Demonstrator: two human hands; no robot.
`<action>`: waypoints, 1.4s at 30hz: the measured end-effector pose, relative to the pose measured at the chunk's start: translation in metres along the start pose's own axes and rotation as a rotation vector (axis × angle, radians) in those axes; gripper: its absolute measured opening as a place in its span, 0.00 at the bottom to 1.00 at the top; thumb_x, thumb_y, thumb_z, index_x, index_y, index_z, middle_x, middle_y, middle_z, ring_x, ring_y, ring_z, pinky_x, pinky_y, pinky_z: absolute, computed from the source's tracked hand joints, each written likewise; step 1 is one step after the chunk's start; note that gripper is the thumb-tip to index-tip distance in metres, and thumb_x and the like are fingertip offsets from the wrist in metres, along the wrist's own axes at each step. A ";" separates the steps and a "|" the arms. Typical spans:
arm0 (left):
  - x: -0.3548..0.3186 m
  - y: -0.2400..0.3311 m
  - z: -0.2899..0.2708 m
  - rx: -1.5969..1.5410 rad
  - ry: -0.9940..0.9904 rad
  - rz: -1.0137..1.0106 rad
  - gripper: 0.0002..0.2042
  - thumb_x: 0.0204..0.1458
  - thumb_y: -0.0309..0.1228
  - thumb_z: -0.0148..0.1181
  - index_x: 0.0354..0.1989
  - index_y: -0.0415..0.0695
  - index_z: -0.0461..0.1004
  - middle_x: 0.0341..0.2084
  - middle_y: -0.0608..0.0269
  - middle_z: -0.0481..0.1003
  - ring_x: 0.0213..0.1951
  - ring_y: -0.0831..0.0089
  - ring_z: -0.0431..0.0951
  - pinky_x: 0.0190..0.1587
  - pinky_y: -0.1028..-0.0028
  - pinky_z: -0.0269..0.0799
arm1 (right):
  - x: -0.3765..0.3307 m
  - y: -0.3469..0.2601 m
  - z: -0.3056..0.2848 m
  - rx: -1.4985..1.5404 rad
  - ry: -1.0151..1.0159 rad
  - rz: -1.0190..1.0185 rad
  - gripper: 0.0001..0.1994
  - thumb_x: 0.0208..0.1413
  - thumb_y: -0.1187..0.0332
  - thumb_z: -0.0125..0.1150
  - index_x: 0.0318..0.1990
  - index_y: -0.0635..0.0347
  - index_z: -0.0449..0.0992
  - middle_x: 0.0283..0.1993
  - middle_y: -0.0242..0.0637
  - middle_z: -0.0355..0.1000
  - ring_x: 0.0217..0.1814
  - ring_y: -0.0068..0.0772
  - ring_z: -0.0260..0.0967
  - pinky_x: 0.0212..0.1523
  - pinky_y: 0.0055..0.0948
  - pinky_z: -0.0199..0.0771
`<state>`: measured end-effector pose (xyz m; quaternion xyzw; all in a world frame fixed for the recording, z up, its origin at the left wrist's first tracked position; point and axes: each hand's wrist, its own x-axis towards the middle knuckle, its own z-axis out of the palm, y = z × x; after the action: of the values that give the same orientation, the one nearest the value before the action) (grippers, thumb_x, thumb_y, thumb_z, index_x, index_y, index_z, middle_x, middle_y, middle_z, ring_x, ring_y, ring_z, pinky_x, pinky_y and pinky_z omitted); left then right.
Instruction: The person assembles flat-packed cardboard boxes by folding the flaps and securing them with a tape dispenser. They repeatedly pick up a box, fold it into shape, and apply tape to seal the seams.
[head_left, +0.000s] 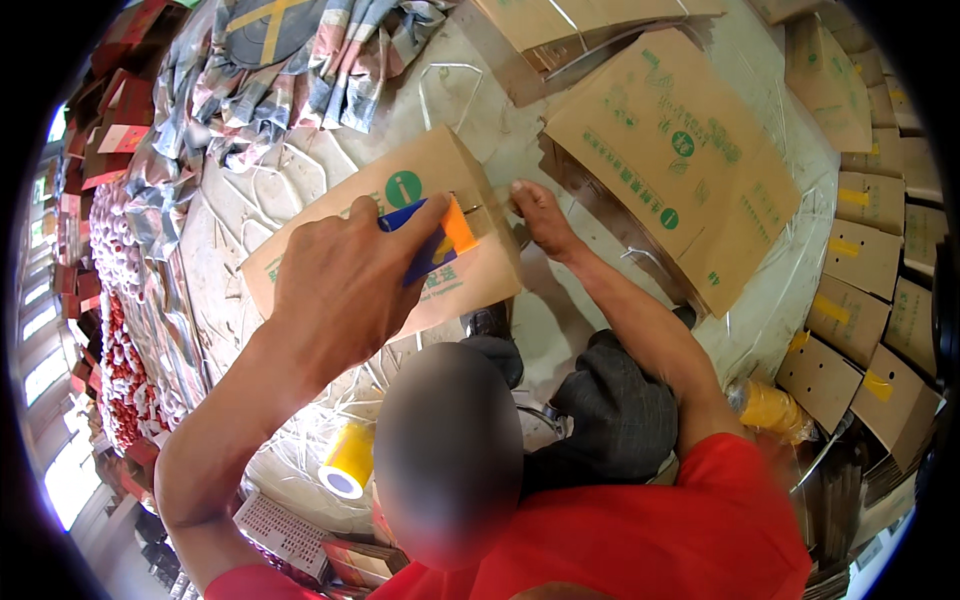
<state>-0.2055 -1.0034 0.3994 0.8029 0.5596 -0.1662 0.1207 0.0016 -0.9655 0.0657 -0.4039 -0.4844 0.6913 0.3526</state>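
Observation:
A brown cardboard box (pixel 425 165) with green print stands tilted in front of me. My left hand (pixel 340 270) lies over its top face, fingers wrapped round a blue and orange tape dispenser (pixel 432 245). The dispenser's orange edge rests at the box's right end. Just beyond that end is my right hand (pixel 543 218), its fingers curled closed. Whatever it may hold is too small or hidden to make out.
Stacks of flat cartons (pixel 680 160) lie ahead and to the right. Assembled boxes (pixel 850 255) line the right side. A yellow tape roll (pixel 349 457) sits at lower left among loose white straps. A striped tarp (pixel 345 70) lies at the far left.

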 end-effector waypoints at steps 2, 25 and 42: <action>0.002 0.001 -0.002 0.016 0.040 0.016 0.29 0.55 0.37 0.67 0.67 0.57 0.69 0.33 0.48 0.76 0.29 0.51 0.81 0.32 0.57 0.77 | 0.000 0.014 0.021 -0.044 0.082 -0.041 0.20 0.76 0.54 0.48 0.32 0.56 0.67 0.29 0.20 0.59 0.33 0.14 0.55 0.34 0.23 0.60; 0.010 0.006 -0.013 -0.013 -0.073 -0.035 0.36 0.49 0.35 0.71 0.71 0.60 0.69 0.29 0.52 0.71 0.25 0.52 0.78 0.30 0.57 0.74 | 0.071 -0.025 0.053 0.239 -0.068 -0.198 0.30 0.78 0.48 0.37 0.71 0.66 0.64 0.74 0.42 0.63 0.75 0.35 0.59 0.76 0.34 0.53; -0.009 -0.006 0.019 -0.097 0.173 0.044 0.15 0.56 0.33 0.62 0.52 0.48 0.75 0.28 0.53 0.77 0.28 0.54 0.81 0.29 0.58 0.74 | -0.028 -0.119 0.023 -0.466 0.062 -0.182 0.26 0.68 0.60 0.54 0.67 0.65 0.65 0.66 0.52 0.65 0.65 0.47 0.67 0.63 0.43 0.65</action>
<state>-0.2166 -1.0158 0.3854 0.8197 0.5574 -0.0661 0.1142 0.0042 -0.9654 0.1897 -0.4501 -0.6541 0.5135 0.3253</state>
